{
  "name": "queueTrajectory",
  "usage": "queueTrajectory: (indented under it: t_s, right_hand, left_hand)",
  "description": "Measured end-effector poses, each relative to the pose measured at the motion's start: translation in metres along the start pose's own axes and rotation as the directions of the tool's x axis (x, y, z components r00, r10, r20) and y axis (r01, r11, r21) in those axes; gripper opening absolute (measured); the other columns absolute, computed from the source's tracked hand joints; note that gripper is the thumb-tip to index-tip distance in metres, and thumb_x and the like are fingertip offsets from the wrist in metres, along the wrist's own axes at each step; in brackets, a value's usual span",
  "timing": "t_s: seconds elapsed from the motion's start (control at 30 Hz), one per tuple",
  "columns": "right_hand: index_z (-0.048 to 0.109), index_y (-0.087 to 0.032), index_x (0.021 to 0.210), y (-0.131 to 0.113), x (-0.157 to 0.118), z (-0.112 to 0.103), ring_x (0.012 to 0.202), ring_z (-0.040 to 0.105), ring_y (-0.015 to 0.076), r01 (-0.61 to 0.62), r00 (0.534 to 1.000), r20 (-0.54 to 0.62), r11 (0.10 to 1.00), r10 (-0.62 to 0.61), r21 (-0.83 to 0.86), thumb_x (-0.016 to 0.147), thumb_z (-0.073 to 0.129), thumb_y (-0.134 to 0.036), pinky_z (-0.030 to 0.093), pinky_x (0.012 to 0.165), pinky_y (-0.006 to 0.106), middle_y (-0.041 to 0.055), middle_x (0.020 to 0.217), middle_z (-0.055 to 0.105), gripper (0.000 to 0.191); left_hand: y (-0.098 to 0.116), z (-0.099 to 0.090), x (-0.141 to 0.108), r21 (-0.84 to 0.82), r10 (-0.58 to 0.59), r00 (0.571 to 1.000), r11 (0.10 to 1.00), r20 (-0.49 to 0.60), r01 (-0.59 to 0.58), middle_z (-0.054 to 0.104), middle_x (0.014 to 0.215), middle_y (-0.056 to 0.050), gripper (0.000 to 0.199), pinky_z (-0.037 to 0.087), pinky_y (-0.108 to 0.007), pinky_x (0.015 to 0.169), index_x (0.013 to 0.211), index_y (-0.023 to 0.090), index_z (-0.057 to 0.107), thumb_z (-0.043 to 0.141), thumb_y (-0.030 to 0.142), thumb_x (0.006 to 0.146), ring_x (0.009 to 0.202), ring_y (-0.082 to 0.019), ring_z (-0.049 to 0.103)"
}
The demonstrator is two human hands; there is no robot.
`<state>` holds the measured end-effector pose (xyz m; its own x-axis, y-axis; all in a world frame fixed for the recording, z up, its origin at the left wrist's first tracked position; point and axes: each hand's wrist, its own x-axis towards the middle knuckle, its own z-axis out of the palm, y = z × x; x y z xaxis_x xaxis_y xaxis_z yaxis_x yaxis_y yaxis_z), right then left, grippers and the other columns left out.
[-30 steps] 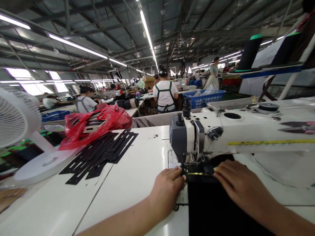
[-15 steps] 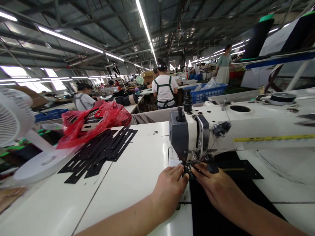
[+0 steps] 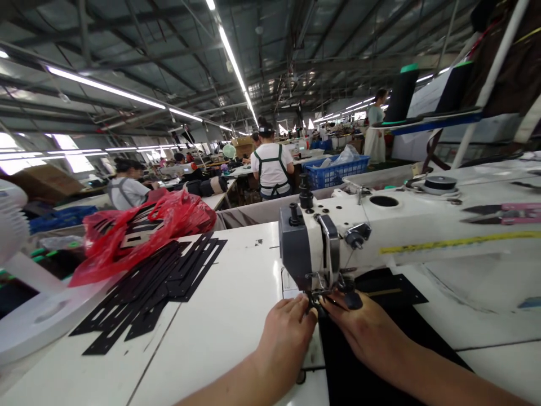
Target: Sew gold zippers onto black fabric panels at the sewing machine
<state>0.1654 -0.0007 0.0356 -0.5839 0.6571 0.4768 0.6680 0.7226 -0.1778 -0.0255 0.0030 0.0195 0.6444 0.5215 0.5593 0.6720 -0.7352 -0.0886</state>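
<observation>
My left hand (image 3: 285, 332) is beside the presser foot of a white and grey sewing machine (image 3: 296, 242), its thumb and fingers closed at the edge of a black fabric piece (image 3: 359, 372). My right hand (image 3: 369, 324) rests on the same fabric just right of the needle area, fingers bent and pressed onto it. The fabric runs from under the foot toward me. A flat black piece with a slot (image 3: 412, 290) lies behind my right hand, partly under the machine arm. My fingertips and the needle are partly hidden.
Slotted black strips (image 3: 169, 282) are piled on the white table at left, against a red plastic bag (image 3: 143, 225). A white fan (image 3: 25, 287) stands further left. Pink-handled snips (image 3: 511, 213) lie on the machine arm. Co-workers and a blue basket (image 3: 338, 172) are beyond.
The view has swung slightly right, so the table and machine appear further left and lower. More of the snips shows. Both hands stay at the presser foot with the fabric.
</observation>
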Motion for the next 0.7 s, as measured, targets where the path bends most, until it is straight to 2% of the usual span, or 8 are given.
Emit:
queueTrajectory:
  t_s: [0.17, 0.33, 0.5, 0.7]
  right_hand:
    - [0.061, -0.018, 0.107, 0.0039, 0.0005, 0.0049, 0.099, 0.059, 0.0194, -0.010, 1.000, -0.025, 1.000, 0.010, 0.002, 0.085, 0.037, -0.007, 0.047, 0.089, 0.036, 0.0084, 0.098, 0.065, 0.034]
    - [0.060, -0.020, 0.107, 0.0079, 0.0004, 0.0070, 0.097, 0.060, 0.0190, 0.011, 0.999, -0.037, 1.000, -0.012, -0.013, 0.084, 0.039, -0.007, 0.047, 0.088, 0.036, 0.0069, 0.101, 0.065, 0.034]
    - [0.062, -0.020, 0.103, 0.0082, 0.0024, 0.0046, 0.093, 0.061, 0.0183, 0.029, 0.997, -0.071, 0.999, -0.031, -0.037, 0.084, 0.039, -0.006, 0.048, 0.083, 0.034, 0.0072, 0.102, 0.066, 0.033]
    - [0.061, -0.020, 0.106, 0.0093, 0.0023, 0.0045, 0.092, 0.062, 0.0175, 0.039, 0.997, -0.065, 0.998, -0.043, -0.057, 0.085, 0.037, -0.007, 0.049, 0.083, 0.032, 0.0064, 0.100, 0.066, 0.034]
  left_hand:
    - [-0.0012, -0.0010, 0.0022, -0.013, -0.028, 0.999, 1.000, 0.027, 0.028, 0.066, 0.098, -0.011, 0.005, 0.054, -0.035, 0.074, 0.086, 0.015, 0.061, 0.055, 0.013, 0.085, 0.089, -0.022, 0.065]
    - [-0.0036, 0.0014, 0.0026, -0.050, -0.037, 0.998, 0.998, 0.045, 0.039, 0.066, 0.102, -0.011, 0.007, 0.054, -0.036, 0.077, 0.090, 0.014, 0.061, 0.061, 0.014, 0.083, 0.093, -0.023, 0.064]
    - [-0.0056, 0.0050, 0.0020, -0.062, -0.055, 0.998, 0.997, 0.015, 0.056, 0.067, 0.101, -0.011, 0.003, 0.054, -0.036, 0.077, 0.085, 0.014, 0.061, 0.060, 0.013, 0.083, 0.092, -0.023, 0.065]
    - [-0.0045, 0.0050, 0.0056, -0.110, -0.087, 0.996, 0.990, -0.021, 0.084, 0.069, 0.090, -0.007, 0.003, 0.054, -0.035, 0.075, 0.081, 0.015, 0.059, 0.060, 0.013, 0.082, 0.085, -0.021, 0.066]
